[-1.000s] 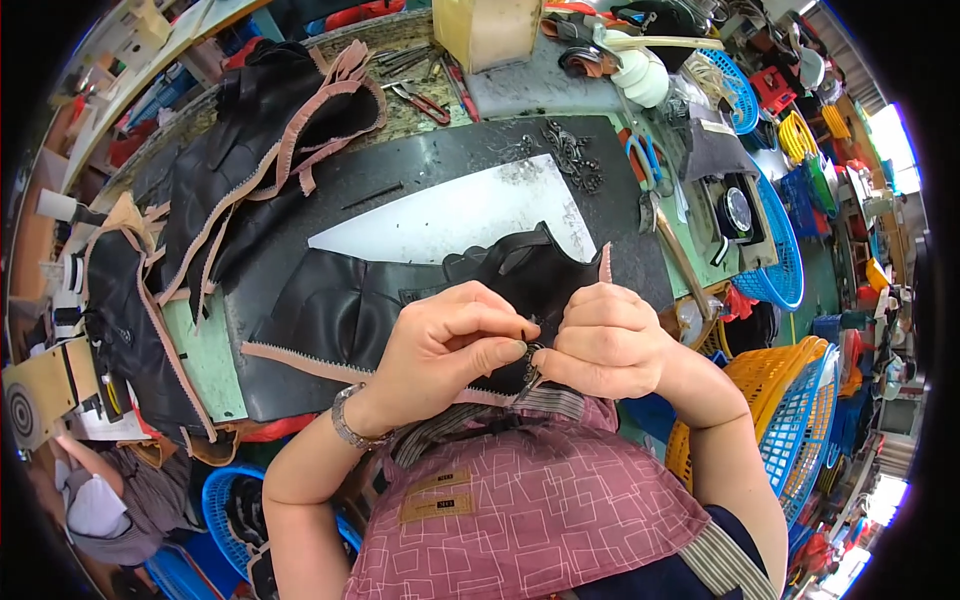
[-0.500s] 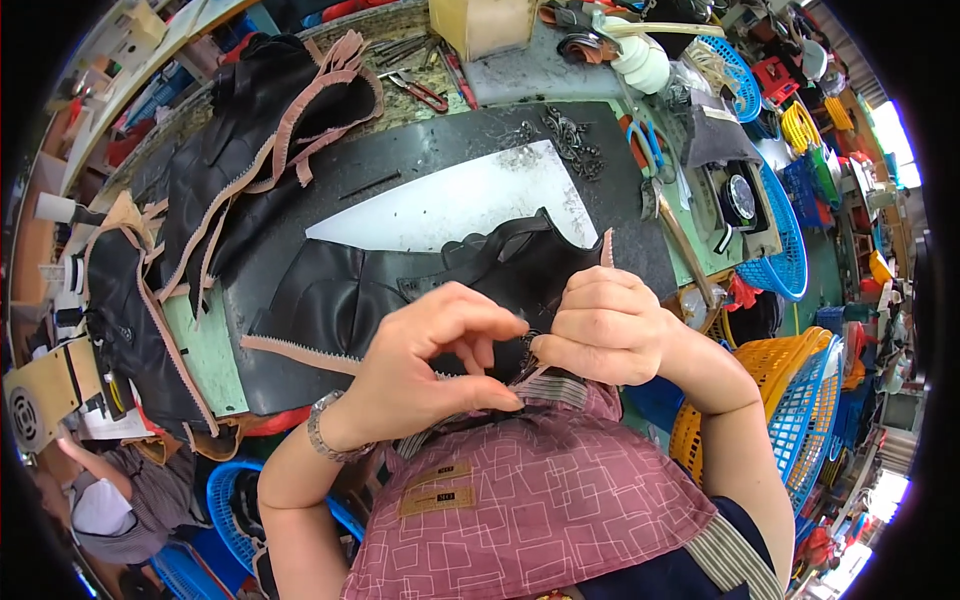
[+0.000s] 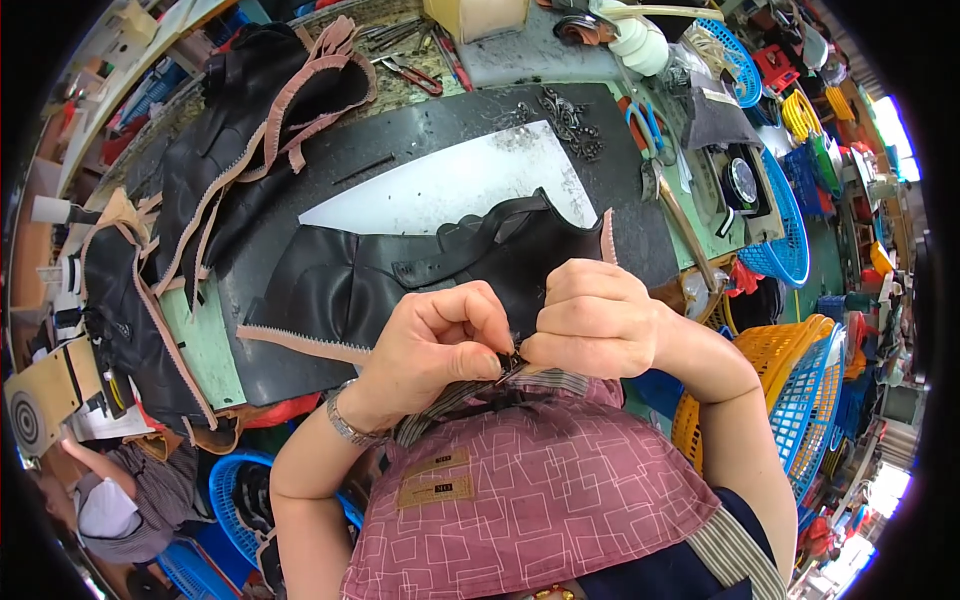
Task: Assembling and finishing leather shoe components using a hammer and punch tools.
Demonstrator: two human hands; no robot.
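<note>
Just above my apron, both hands meet at the near edge of a black leather boot upper (image 3: pixel 330 285) with a pink zigzag-cut border. My left hand (image 3: pixel 435 340) is closed in a pinch, thumb and forefinger on a small dark metal piece (image 3: pixel 512 360). Right against it, my right hand (image 3: pixel 595 320) makes a fist, its thumb side touching the same spot; what lies inside its fingers is hidden. A black strap (image 3: pixel 430 268) runs across the upper. Beneath the leather lies a pointed white sheet (image 3: pixel 450 190).
More black uppers (image 3: pixel 220 150) are heaped at the left. On the dark board (image 3: pixel 420 125) lie a thin rod (image 3: pixel 363 168) and a pile of small dark metal parts (image 3: pixel 570 125). Scissors (image 3: pixel 645 130) and a hammer (image 3: pixel 685 230) are at the right, near an orange basket (image 3: pixel 770 360).
My left thumb and forefinger, spread apart before, have closed onto the small dark metal piece. The right fist has shifted slightly left and stays closed.
</note>
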